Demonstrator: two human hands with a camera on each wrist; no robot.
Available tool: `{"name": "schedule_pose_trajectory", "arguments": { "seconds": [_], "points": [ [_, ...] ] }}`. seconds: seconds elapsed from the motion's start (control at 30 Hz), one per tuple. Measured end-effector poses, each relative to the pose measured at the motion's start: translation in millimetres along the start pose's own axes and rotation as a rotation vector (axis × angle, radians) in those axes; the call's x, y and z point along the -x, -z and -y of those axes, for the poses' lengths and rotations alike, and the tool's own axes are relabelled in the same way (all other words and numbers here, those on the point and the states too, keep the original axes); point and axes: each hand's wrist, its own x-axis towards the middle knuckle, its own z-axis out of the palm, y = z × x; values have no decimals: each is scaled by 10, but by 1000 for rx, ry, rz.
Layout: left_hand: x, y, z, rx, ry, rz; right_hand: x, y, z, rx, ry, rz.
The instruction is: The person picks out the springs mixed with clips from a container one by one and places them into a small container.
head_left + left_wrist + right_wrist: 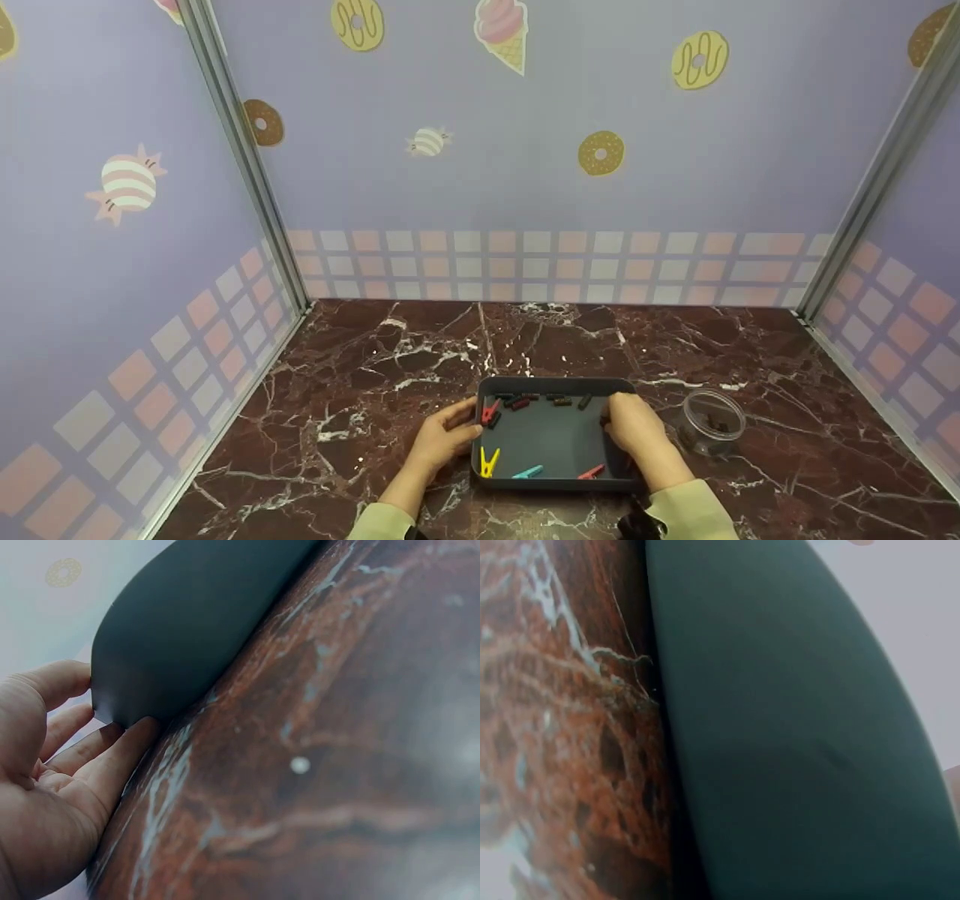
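One gray tray (551,442) on my feed, left hand (441,436) touching its left wall, fingers loosely spread, right hand (634,424) inside its right end (I cannot tell its fingers' hold), dark pieces (585,402) near its far wall, clear jar (705,444) to its right.

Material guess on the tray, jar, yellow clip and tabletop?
Tray: probably moulded plastic, matte dark grey; smooth walls, rounded corners. Painted metal possible.
Jar: clear, glossy plastic or glass; contents show through, rim catches light.
Yellow clip: likely plastic; even, saturated colour. Finish too small to judge.
Tabletop: marble or printed imitation; pale veins on red-brown, glossy by glare in left wrist view.
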Motion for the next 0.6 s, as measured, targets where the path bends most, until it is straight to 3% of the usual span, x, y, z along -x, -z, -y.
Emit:
{"name": "schedule_pose_trajectory", "arguments": {
  "seconds": [0.6],
  "points": [
    [1,-6,-2,-2,12,-12,-54,34,-41,-258,24,46]
  ]
}}
